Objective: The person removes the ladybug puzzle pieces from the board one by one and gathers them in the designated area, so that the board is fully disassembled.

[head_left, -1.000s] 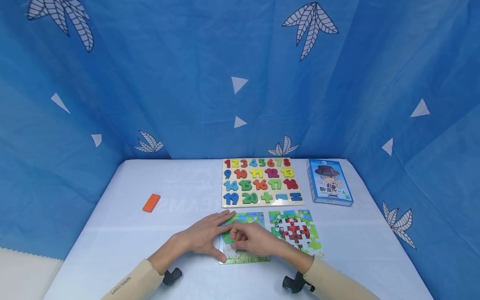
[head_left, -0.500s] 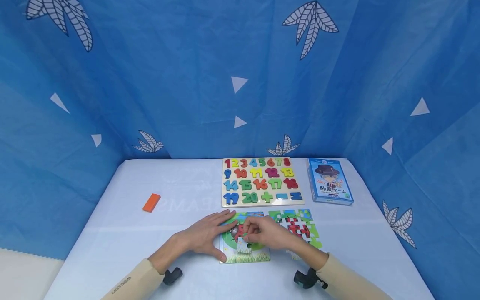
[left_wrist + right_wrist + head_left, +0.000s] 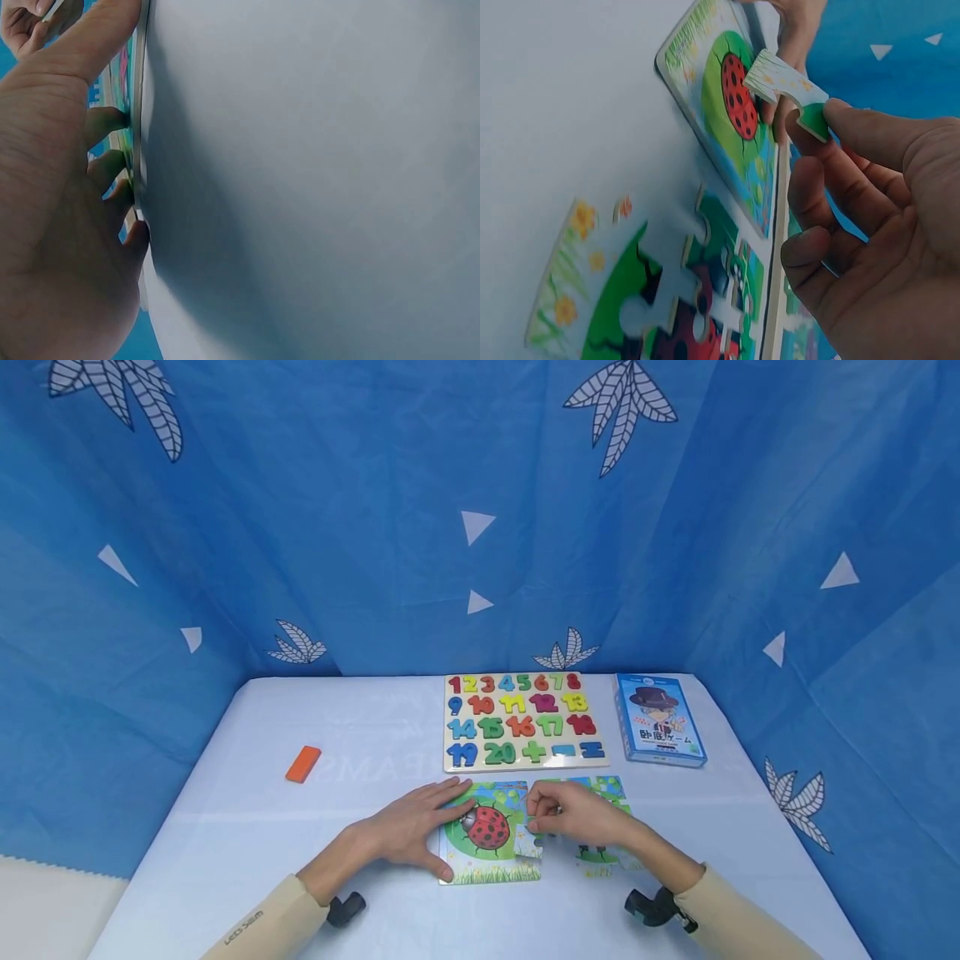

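Observation:
My right hand (image 3: 566,812) pinches a jigsaw piece (image 3: 791,86), pale with flowers and one green corner, between thumb and index finger. In the head view that piece is held over the right edge of the ladybug picture board (image 3: 491,870). My left hand (image 3: 411,824) lies spread on the board's left side, thumb near the lower left corner. To the board's right are loose jigsaw pieces (image 3: 615,285) forming part of a ladybug picture, with gaps between several of them. In the head view my right hand and forearm partly cover these pieces.
Behind the picture board lies a wooden number board (image 3: 525,722) with coloured numerals. A blue game box (image 3: 662,722) sits at the back right. An orange block (image 3: 303,764) is on the left of the white table (image 3: 360,718). Blue curtains (image 3: 390,527) enclose the back and sides.
My right hand has moved right with the piece, from over the board's middle to its right edge, uncovering the printed ladybug. My left hand has stayed in place.

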`<action>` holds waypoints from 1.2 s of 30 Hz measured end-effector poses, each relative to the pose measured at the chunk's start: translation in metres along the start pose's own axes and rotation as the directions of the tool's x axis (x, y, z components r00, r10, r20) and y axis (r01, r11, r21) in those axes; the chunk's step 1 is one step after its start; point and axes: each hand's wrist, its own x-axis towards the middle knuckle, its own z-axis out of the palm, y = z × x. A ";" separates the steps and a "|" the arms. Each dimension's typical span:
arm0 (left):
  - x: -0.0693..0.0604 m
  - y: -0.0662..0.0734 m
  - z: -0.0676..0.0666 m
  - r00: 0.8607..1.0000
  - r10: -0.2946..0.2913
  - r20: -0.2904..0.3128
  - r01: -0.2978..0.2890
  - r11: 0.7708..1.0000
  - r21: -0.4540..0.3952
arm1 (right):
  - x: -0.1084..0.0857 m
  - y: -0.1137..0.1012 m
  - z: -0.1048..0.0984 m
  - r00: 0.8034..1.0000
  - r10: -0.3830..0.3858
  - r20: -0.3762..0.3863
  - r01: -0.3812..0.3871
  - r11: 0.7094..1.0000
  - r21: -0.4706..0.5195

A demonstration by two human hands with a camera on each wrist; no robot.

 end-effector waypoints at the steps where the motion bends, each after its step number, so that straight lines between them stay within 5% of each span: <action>1: 0.000 0.000 0.000 1.000 -0.001 0.001 0.001 1.000 0.000 | -0.002 0.001 -0.003 1.000 0.000 0.006 0.000 1.000 0.002; 12: 0.000 0.001 0.001 1.000 -0.001 0.004 0.001 1.000 -0.020 | -0.015 0.020 -0.021 0.997 0.041 0.066 -0.037 0.998 -0.047; 20: 0.000 0.001 0.001 1.000 -0.003 0.002 0.003 1.000 -0.011 | -0.017 0.031 -0.016 0.995 0.059 0.086 -0.053 0.996 -0.071; 36: 0.000 0.000 0.002 1.000 -0.006 -0.003 0.006 1.000 -0.013 | -0.013 0.037 -0.003 0.999 0.052 0.016 -0.046 0.964 -0.264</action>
